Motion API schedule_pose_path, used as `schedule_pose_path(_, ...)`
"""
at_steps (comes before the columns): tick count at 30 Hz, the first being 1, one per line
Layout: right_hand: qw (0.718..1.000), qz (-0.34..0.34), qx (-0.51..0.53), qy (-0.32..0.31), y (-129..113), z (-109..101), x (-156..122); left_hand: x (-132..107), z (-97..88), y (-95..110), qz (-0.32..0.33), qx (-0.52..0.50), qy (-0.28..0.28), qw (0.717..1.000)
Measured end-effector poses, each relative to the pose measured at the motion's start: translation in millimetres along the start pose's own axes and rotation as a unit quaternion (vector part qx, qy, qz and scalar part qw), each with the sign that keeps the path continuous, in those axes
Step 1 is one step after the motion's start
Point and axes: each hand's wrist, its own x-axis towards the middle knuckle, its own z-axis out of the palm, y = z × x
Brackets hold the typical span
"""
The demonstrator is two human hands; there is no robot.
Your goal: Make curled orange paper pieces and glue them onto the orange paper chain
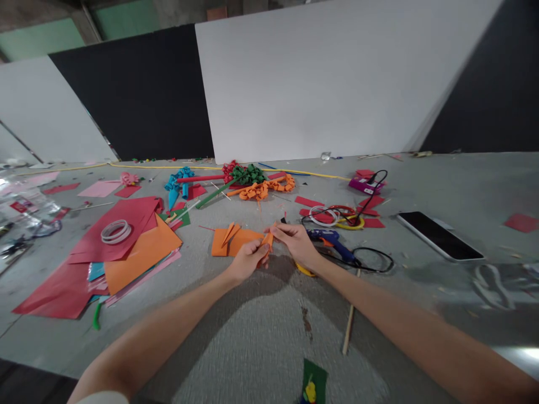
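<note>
The left hand (248, 261) was clamped, thumb over fingers, on an orange piece (268, 241); the right hand (297, 241) pinched its upper end, fingertips together. One grip seemed to steady the paper while the other shaped it. Just left of the left hand lay more orange paper (241, 242), probably for easy reach. The glue gun (332, 241) lay just right of the right hand, likely for the same reason. A stick (348, 331) lay partly under the right forearm, where a low sweep might knock it.

Sheets (122, 224) bounded the room left of the left hand, their tape (115, 231) perhaps weighing them down. Bows (255, 192) limited forward reach beyond both hands, and a phone (440, 234) lay well to their right. Farthest ahead, a panel (328, 78) closed off the bench (236, 336).
</note>
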Motion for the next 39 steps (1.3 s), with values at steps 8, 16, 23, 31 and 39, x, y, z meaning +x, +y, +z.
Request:
schedule_pose_path(8,1.000,-0.002,-0.009,-0.006,-2.8,0.3,-2.4,-2.3,2.9,3.5,0.016,0.023,0.012,1.000)
schedule_pose_path(16,0.999,0.003,0.030,0.028,5.7,-1.8,0.0,-3.2,-2.3,5.0,0.021,0.096,0.000,0.995)
schedule_pose_path(23,0.997,0.016,0.055,0.059,12.7,-1.9,3.3,-2.5,-0.8,1.6,0.006,0.082,0.003,0.997)
schedule_pose_path(31,0.999,0.012,0.050,0.012,10.7,-2.4,3.3,-1.1,-1.4,0.4,0.006,0.069,0.027,0.997)
schedule_pose_path(39,0.999,0.001,0.031,0.008,6.6,-3.0,1.4,-3.1,-0.6,4.6,0.014,0.097,0.017,0.995)
